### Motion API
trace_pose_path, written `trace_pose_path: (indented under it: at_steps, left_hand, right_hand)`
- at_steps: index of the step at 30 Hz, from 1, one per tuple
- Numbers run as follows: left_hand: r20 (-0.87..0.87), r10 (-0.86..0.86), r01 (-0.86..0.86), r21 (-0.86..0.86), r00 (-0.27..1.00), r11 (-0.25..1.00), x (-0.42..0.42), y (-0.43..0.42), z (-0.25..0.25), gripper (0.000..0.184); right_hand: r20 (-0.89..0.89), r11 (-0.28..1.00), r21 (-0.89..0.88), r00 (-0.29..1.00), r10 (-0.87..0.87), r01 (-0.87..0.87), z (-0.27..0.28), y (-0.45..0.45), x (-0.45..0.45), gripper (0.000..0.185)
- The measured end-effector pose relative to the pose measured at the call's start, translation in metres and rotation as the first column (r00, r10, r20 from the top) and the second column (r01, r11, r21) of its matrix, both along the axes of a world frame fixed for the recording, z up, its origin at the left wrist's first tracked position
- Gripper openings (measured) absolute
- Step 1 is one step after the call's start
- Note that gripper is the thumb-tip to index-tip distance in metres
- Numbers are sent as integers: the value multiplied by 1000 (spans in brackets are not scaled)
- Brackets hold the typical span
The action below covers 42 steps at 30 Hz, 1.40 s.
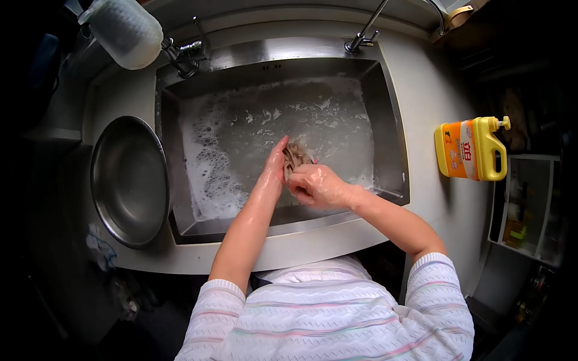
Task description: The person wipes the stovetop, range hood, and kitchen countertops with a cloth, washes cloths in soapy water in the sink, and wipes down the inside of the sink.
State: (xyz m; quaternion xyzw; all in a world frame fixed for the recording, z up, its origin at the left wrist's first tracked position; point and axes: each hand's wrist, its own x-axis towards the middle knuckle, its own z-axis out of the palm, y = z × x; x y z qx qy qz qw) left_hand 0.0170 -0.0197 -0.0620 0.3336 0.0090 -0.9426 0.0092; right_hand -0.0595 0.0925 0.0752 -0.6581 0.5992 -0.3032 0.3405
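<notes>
A bunched, wet greyish-beige cloth (295, 157) is between my two hands, above the soapy water of the steel sink (385, 90). My left hand (277, 159) lies along the cloth's left side, palm against it, with its fingers fairly straight. From the right, my right hand (316, 185) grips the cloth's lower part with curled fingers. Both hands and forearms are wet. Foam gathers along the sink's left side, and the water is cloudy.
Left of the sink rests a large steel bowl (129, 180). A yellow pump jug (472, 148) stands on the right counter. Behind the sink are a faucet (185, 60) with a whitish container (125, 33) beside it, and a slim second tap (360, 41).
</notes>
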Motion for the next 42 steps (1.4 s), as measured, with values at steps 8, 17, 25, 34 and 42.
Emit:
trace_pose_path:
  at_steps: [8, 17, 25, 34, 42]
  left_hand:
    - [-331, -42, 25, -56, 943, 998, 7, 6, 68, 64]
    - [-495, -25, 20, -16, 869, 1000, 8, 18, 97, 55]
    - [-428, -73, 1, -166, 901, 986, 11, 20, 93, 39]
    - [428, -196, 469, -755, 882, 459, -6, 24, 42, 25]
    - [711, 106, 654, -565, 695, -503, -5, 19, 26, 43]
  right_hand:
    - [665, 883, 442, 603, -440, 157, -12, -33, -85, 24]
    - [865, 938, 347, -380, -328, -19, -44, -32, -35, 41]
    - [815, 800, 550, 57, -577, 238, -32, -57, -53, 34]
    - [576, 582, 614, 201, -792, 533, -97, -75, -34, 22]
    - [454, 269, 544, -9, -891, 795, -130, -62, -15, 23]
